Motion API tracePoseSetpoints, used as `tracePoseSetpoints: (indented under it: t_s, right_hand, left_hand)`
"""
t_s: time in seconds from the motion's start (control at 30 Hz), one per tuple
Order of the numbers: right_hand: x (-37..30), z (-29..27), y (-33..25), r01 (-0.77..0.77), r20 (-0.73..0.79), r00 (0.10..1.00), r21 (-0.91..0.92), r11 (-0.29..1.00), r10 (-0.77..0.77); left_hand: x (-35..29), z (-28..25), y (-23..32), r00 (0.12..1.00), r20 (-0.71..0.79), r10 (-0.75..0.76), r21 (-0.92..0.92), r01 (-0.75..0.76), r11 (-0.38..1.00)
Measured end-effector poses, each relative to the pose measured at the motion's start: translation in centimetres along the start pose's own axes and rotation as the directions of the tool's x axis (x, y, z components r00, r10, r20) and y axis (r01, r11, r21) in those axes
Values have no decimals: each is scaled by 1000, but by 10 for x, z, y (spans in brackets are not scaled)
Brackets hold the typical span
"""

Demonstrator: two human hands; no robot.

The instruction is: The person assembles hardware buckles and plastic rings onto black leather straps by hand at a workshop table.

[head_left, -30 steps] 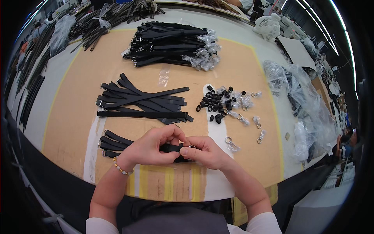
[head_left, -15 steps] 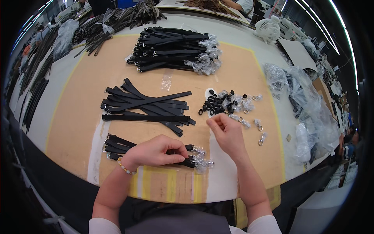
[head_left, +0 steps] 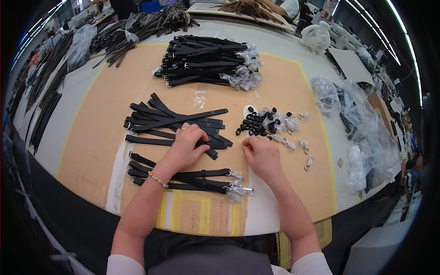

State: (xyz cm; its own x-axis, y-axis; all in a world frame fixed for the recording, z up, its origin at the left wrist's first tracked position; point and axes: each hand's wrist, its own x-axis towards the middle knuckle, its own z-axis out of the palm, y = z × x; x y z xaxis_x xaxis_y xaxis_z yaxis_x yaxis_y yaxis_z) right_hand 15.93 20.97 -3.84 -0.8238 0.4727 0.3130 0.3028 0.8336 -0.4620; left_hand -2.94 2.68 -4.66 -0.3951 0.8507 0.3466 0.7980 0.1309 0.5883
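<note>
My left hand (head_left: 187, 145) is over a fanned pile of flat black straps (head_left: 176, 120) with metal buckles at their left ends. Its thumb and forefinger stand apart around the right part of the nearest straps, the fingertips touching or just above them. A beaded bracelet circles that wrist. My right hand (head_left: 263, 157) is held in a pinch just in front of small black loops (head_left: 250, 124); whatever sits between its fingertips is hidden. Below my left hand lie several black straps (head_left: 201, 183) with plastic-wrapped metal clasps (head_left: 236, 189) at their right ends, partly covered by my forearm.
A large heap of black straps (head_left: 201, 59) with wrapped clasps lies at the back. Loose wrapped clasps (head_left: 310, 162) are scattered right of the loops. Clear plastic bags (head_left: 362, 123) edge the table's right side, near a white fan (head_left: 316, 36). Dark strips (head_left: 151, 25) lie far left.
My left hand has left the clasped straps and moved up to the fanned strap pile, its fingers opening. My right hand stays pinched, nearly in place.
</note>
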Motion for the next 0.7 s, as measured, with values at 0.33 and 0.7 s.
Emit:
tracePoseSetpoints:
  t_s: [0.33, 0.7]
  right_hand:
    - [1, 1, -1, -478, 452, 878, 837, 268, 158]
    - [-3, -1, -10, -462, 460, 887, 880, 114, 39]
  left_hand:
    - [1, -22, 17, 983, 182, 26, -271, 25, 962]
    - [-3, -31, 29, 983, 176, -55, -371, 118, 921]
